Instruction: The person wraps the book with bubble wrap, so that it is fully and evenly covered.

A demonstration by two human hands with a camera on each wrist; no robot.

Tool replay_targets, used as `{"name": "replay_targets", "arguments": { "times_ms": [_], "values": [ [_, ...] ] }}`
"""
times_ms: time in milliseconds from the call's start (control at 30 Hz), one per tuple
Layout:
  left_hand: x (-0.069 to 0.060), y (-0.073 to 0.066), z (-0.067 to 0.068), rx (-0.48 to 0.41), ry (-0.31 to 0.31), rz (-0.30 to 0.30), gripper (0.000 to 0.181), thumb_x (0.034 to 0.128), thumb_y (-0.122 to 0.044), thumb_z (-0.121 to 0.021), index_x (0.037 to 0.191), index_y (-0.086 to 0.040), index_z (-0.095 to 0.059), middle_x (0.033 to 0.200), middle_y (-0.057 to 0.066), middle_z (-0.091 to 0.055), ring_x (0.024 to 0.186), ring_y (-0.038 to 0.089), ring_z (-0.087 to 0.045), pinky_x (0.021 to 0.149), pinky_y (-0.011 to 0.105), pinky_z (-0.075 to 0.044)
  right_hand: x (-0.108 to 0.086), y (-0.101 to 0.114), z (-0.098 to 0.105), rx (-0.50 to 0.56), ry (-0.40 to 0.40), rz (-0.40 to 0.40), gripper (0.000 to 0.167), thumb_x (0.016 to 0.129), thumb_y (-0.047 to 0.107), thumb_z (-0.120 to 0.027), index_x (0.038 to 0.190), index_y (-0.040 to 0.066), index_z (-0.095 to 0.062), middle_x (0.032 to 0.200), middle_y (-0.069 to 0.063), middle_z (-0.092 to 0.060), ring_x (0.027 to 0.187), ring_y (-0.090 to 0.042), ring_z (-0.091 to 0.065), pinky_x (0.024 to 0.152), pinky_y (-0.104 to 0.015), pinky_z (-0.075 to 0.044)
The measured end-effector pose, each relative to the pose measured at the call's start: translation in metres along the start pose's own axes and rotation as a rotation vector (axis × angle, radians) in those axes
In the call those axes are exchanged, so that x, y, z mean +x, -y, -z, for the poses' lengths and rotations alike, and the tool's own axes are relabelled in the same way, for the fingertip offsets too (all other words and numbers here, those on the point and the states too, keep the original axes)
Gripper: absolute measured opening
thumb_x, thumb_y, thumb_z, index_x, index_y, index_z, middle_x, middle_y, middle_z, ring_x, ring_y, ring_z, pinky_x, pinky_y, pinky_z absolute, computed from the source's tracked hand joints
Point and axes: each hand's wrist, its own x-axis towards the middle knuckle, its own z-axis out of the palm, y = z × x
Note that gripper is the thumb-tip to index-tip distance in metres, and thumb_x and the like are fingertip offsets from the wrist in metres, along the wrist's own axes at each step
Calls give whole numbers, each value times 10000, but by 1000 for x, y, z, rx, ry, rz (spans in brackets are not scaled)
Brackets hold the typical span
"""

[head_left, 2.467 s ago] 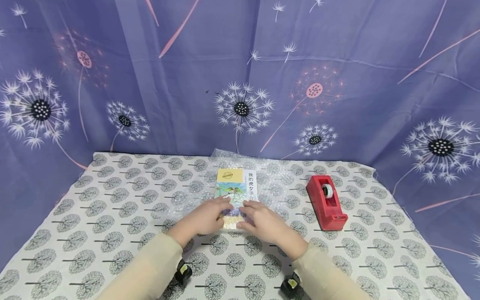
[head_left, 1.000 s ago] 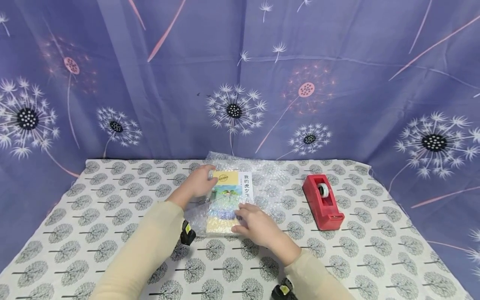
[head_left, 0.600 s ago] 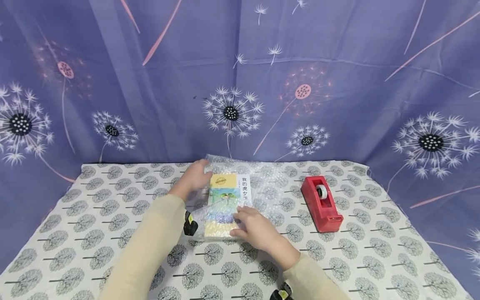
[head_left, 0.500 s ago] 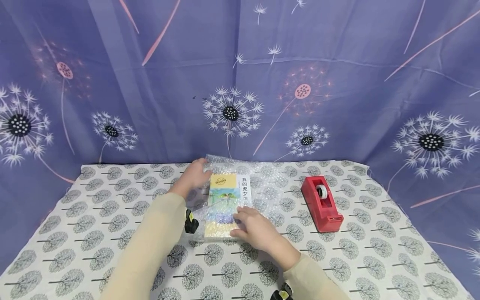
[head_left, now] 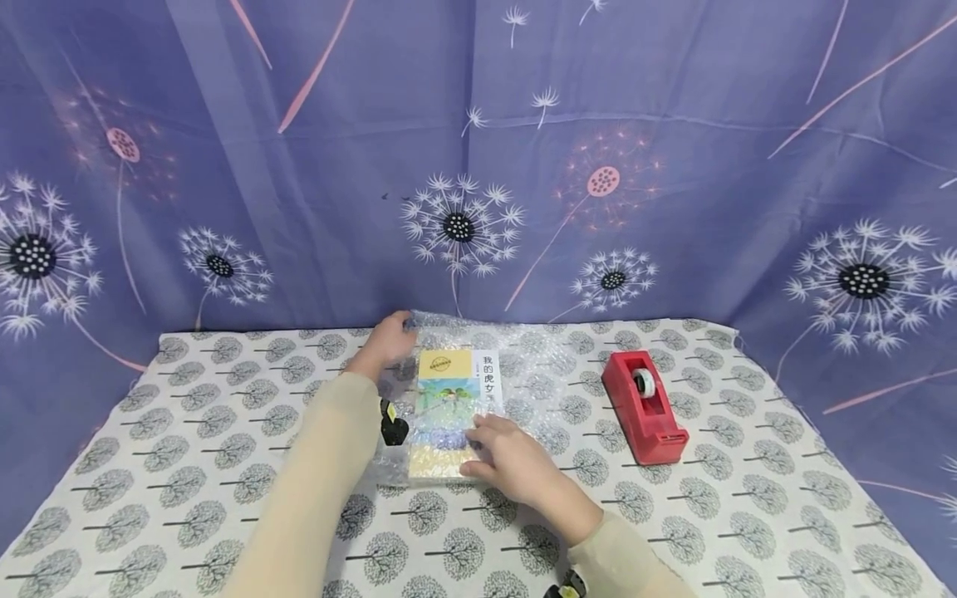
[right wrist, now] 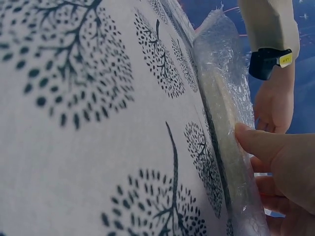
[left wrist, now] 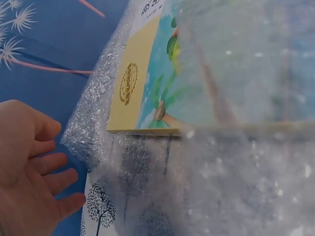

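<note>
On cloth [head_left: 134, 531], bubble-wrapped book [head_left: 447, 397]; left grip [head_left: 390, 339] spread, right grip [head_left: 516, 461] loosely atop it

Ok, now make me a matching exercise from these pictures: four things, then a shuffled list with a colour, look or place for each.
1. tape dispenser
2. left hand
3. bubble wrap
4. right hand

A. clear and see-through
B. over the lower right of the book
C. red
D. by the bubble wrap's far left corner

Pairs: 1-C, 2-D, 3-A, 4-B.

Pale beige sleeves [head_left: 306, 482]; blk wrist cams [head_left: 393, 429] w/ yel. tags [right wrist: 285, 60], prob. lettered.
</note>
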Motion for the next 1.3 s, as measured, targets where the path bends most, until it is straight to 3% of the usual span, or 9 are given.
{"name": "replay_targets", "arguments": {
  "times_ms": [367, 633, 800, 867, 933, 1000, 1067, 1167, 1300],
  "values": [
    [9, 6, 1, -102, 16, 33, 571, 1004, -200, -321, 1521, -68, -117, 1582, 160, -145, 1446, 363, -154, 1163, 519, -239, 1, 0, 0, -8, 6, -1, 563, 834, 443, -652, 1258, 78, -593, 1395, -146, -506, 1308, -349, -449, 1081, -513, -378],
    [10, 7, 2, -150, -67, 30, 506, 968, -247, -464, 1402, -2, -376, 1403, 202, -441, 1286, 353, -440, 1055, 468, -414, 1, 0, -1, -17, 1, 4, 556, 833, 439, -653, 1251, 78, -597, 1388, -145, -513, 1300, -344, -459, 1079, -502, -385],
    [9, 2, -1, -227, -143, 77, 531, 931, -289, -495, 1355, 23, -426, 1345, 206, -477, 1227, 345, -478, 1023, 459, -438, 1, 0, -1, -20, -4, 8, 548, 831, 429, -658, 1245, 73, -601, 1381, -149, -519, 1294, -345, -466, 1077, -500, -388],
    [10, -1, -2, -268, -171, 106, 464, 919, -297, -512, 1250, 29, -509, 1185, 178, -552, 1097, 317, -530, 956, 438, -472, 1, -1, -1, -16, -2, 9, 547, 831, 424, -659, 1244, 70, -600, 1380, -152, -519, 1294, -347, -465, 1079, -499, -386],
    [12, -4, -5, -303, -173, 121, 341, 913, -307, -546, 1010, 16, -593, 899, 112, -601, 860, 277, -555, 845, 406, -491, 1, -1, -2, -13, -2, 8, 551, 831, 424, -659, 1246, 68, -598, 1382, -155, -516, 1296, -350, -463, 1080, -501, -384],
    [15, -7, -7, -323, -148, 122, 311, 916, -312, -570, 802, -23, -579, 644, 28, -514, 667, 228, -485, 747, 374, -468, 1, -1, -2, -13, -4, 3, 553, 831, 427, -658, 1248, 70, -597, 1385, -152, -514, 1298, -349, -460, 1081, -500, -383],
    [16, -10, -10, -327, -115, 106, 314, 924, -300, -571, 738, -47, -578, 556, 14, -469, 592, 209, -437, 707, 366, -446, 0, -1, -2, -15, -7, -4, 553, 831, 431, -658, 1249, 74, -597, 1388, -147, -512, 1301, -344, -459, 1080, -499, -384],
    [14, -14, -12, -281, -108, 58, 259, 938, -267, -560, 944, -29, -662, 741, 38, -579, 702, 187, -515, 751, 344, -477, 0, 0, -1, -14, -5, -11, 554, 836, 443, -650, 1252, 81, -597, 1395, -139, -508, 1307, -336, -453, 1079, -498, -387],
    [9, -16, -13, -234, -114, 6, 344, 947, -218, -532, 1216, -11, -589, 1127, 142, -594, 952, 236, -565, 814, 344, -505, 0, 1, 0, -8, 6, -19, 559, 839, 451, -643, 1258, 85, -593, 1405, -134, -499, 1316, -334, -443, 1079, -501, -385]
  ]
}}
